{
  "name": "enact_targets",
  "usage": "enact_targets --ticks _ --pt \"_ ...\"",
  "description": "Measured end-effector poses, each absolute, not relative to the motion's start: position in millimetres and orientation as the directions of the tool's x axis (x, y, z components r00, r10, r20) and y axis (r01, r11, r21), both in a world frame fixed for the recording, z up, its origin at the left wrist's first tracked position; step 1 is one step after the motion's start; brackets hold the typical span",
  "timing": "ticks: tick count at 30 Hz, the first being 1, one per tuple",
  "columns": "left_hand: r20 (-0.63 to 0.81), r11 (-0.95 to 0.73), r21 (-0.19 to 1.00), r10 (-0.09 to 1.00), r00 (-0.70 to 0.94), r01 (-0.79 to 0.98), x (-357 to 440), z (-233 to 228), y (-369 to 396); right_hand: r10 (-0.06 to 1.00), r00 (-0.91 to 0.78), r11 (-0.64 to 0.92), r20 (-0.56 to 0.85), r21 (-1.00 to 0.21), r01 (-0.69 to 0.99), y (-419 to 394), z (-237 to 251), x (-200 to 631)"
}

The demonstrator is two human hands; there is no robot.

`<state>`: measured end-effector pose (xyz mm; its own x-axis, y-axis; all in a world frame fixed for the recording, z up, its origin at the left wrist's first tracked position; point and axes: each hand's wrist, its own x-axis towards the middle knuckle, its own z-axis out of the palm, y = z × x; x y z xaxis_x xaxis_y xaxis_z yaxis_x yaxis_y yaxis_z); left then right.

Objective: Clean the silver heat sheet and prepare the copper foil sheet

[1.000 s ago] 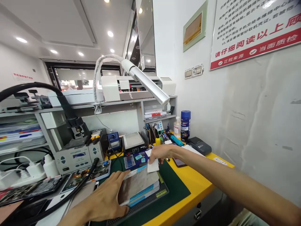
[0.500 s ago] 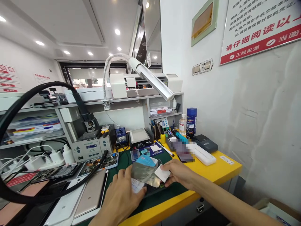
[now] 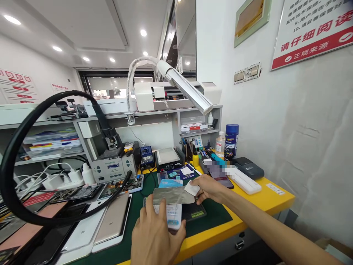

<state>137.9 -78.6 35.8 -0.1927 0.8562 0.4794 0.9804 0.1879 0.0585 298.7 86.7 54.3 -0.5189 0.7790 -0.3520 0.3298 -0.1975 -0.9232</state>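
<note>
My right hand [image 3: 208,188] pinches a small white square pad [image 3: 192,188] at the right end of a thin silvery-grey sheet [image 3: 173,195]. The sheet is tilted above a flat, white, phone-sized piece [image 3: 174,217] with blue print. My left hand [image 3: 157,233] is around this white piece, thumb at its lower right edge. Its fingertips reach the sheet's lower left edge. Under these lies a dark flat pad [image 3: 195,212], partly hidden. Behind the sheet is a light-blue card [image 3: 170,183].
Phones and tablets, such as a gold one [image 3: 113,222], lie on the left. A black hose [image 3: 8,154] loops there beside a grey soldering station [image 3: 110,170]. A blue spray can [image 3: 231,142], a white case [image 3: 246,180] and a phone [image 3: 220,176] are at right.
The sheet has tilted to a narrower, more edge-on view. More of the white printed piece and dark pad shows. My left hand has shifted right; my right hand still pinches the white pad.
</note>
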Motion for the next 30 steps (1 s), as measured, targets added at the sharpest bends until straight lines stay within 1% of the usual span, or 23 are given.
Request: enact_targets --ticks 2,4,8,12,15,17,19,21,22,24,26,28,30 --pt "0.473 0.233 0.103 0.844 -0.254 0.967 141.3 33.5 -75.4 0.779 -0.522 -0.194 -0.348 -0.925 0.327 88.0 52.7 293.9" --pt "0.454 0.239 0.129 0.849 -0.271 0.963 140.1 26.8 -72.6 0.775 -0.530 -0.185 -0.343 -0.926 0.329 89.7 49.8 290.4" --pt "0.423 0.118 0.125 0.892 -0.160 0.985 128.2 7.9 -70.9 0.765 -0.553 -0.156 -0.330 -0.928 0.338 99.7 44.9 288.7" --pt "0.484 0.014 0.073 0.874 -0.048 0.997 113.5 -3.4 -74.6 0.753 -0.576 -0.122 -0.319 -0.927 0.354 114.3 44.7 290.4" --pt "0.564 -0.057 -0.032 0.823 0.066 0.998 102.7 -3.7 -78.4 0.739 -0.594 -0.091 -0.318 -0.921 0.379 118.6 44.2 290.5" --pt "0.620 -0.104 -0.135 0.767 0.166 0.985 95.4 -1.7 -79.2 0.737 -0.600 -0.060 -0.312 -0.913 0.403 117.3 42.6 290.4" --pt "0.657 -0.183 -0.257 0.687 0.310 0.949 88.8 0.7 -77.6 0.743 -0.603 -0.011 -0.291 -0.906 0.423 114.9 41.3 291.4" --pt "0.644 -0.279 -0.381 0.603 0.470 0.881 84.3 2.4 -73.5 0.751 -0.608 0.056 -0.257 -0.894 0.446 113.3 42.2 294.1" --pt "0.616 -0.319 -0.429 0.581 0.532 0.845 82.9 2.9 -70.7 0.754 -0.612 0.096 -0.238 -0.882 0.461 113.1 44.1 296.0" --pt "0.549 -0.371 -0.476 0.583 0.599 0.797 81.7 2.8 -64.6 0.765 -0.616 0.195 -0.186 -0.845 0.498 113.1 51.1 299.8" --pt "0.489 -0.416 -0.479 0.605 0.629 0.773 82.2 1.7 -58.7 0.787 -0.610 0.327 -0.087 -0.781 0.533 111.5 60.9 301.4" --pt "0.456 -0.438 -0.469 0.624 0.635 0.767 84.4 -0.5 -53.6 0.798 -0.599 0.477 0.070 -0.681 0.556 105.4 69.8 298.5" --pt "0.450 -0.417 -0.455 0.655 0.607 0.787 87.9 -3.8 -49.6 0.763 -0.604 0.611 0.229 -0.559 0.560 93.8 73.7 291.3"
